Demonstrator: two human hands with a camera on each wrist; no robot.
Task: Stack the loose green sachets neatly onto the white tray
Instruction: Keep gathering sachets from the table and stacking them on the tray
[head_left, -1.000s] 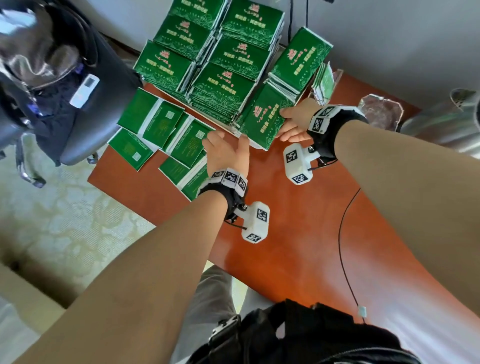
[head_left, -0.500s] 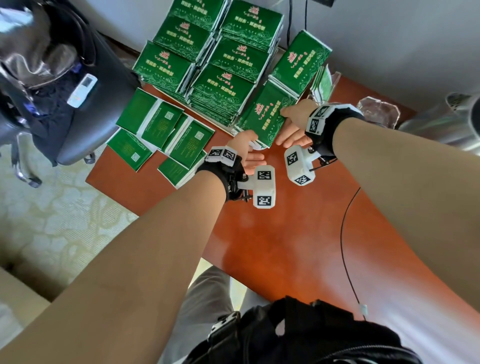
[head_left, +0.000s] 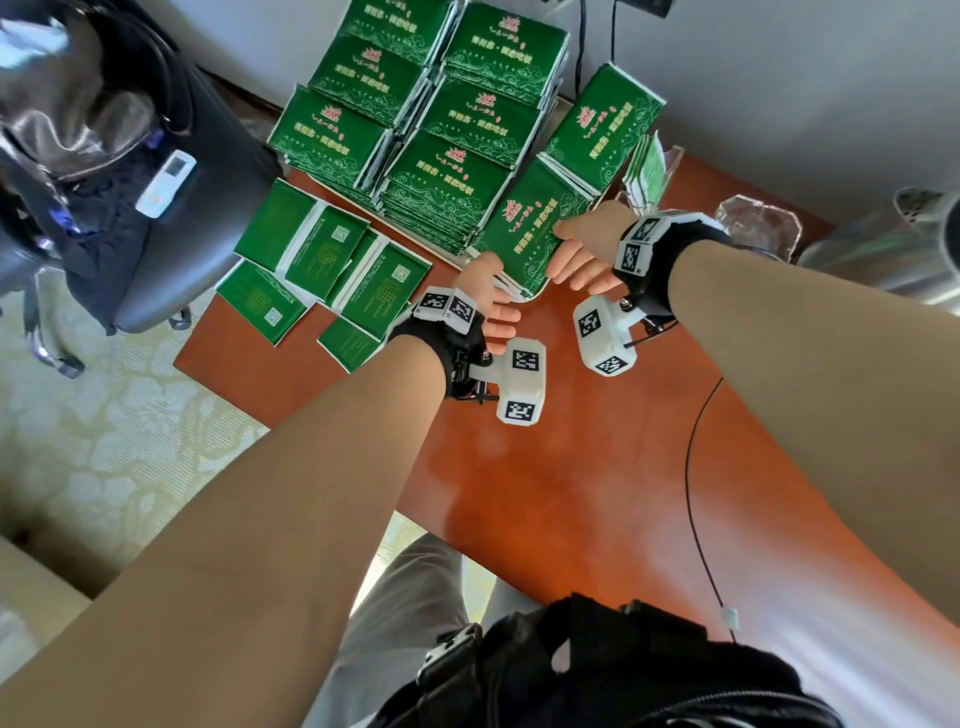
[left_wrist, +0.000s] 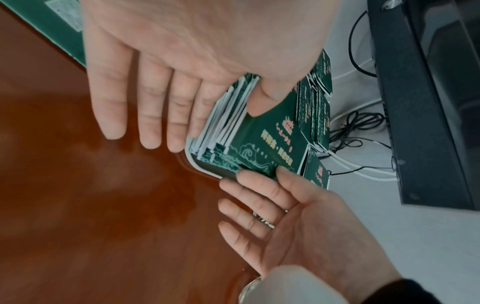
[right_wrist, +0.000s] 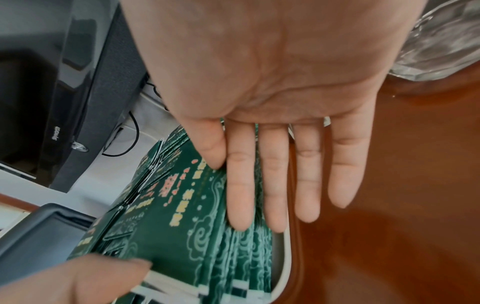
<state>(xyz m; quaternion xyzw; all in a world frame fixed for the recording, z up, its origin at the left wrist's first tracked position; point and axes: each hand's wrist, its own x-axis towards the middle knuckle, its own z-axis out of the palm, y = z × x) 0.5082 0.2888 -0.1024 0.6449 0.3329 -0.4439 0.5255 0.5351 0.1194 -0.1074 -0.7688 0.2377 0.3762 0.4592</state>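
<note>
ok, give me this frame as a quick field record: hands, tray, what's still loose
left hand: fingers straight, pressing the near-left side of the nearest stack
right hand: fingers straight, flat against the right side of the same stack, thumb on top
nearest stack: green sachets at the tray's near corner, squared between both hands
white tray: on the wooden table, rim visible at the corner, carrying several sachet stacks
loose sachets: still spread on the table left of the tray, mostly back side up
stage: squaring a stack; loose ones not yet moved
</note>
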